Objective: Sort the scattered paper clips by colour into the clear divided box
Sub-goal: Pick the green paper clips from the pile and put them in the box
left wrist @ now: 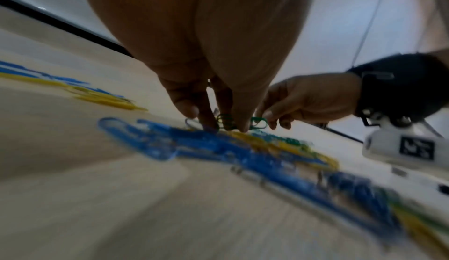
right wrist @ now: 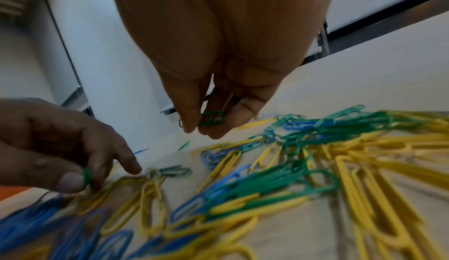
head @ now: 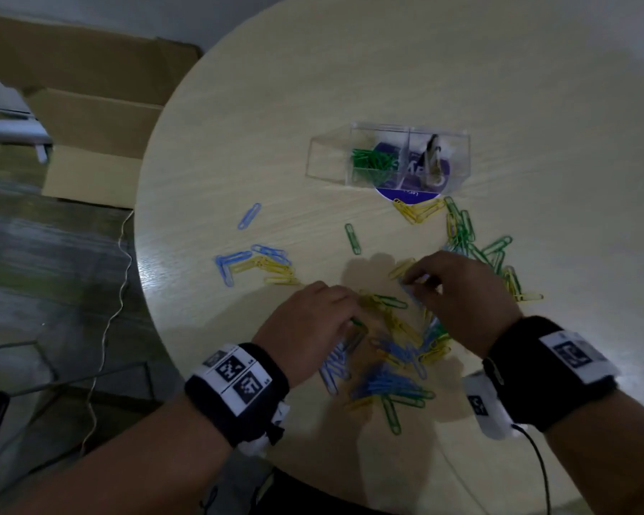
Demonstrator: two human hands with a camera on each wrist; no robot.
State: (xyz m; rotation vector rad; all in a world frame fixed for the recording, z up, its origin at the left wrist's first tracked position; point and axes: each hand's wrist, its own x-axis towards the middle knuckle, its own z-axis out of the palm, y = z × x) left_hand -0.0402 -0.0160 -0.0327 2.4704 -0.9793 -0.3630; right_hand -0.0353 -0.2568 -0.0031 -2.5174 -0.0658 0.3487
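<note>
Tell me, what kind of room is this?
Probably an office or storeroom: a round wooden table strewn with paper clips, flattened cardboard boxes on the floor beside it, and a loose cable trailing down.

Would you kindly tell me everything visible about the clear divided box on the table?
The clear divided plastic box stands on the pale round wooden table, beyond the scattered clips, partly over a purple round label. One compartment holds a heap of green paper clips; the one on its right holds a dark object too blurred to name. Neither hand touches it.
</note>
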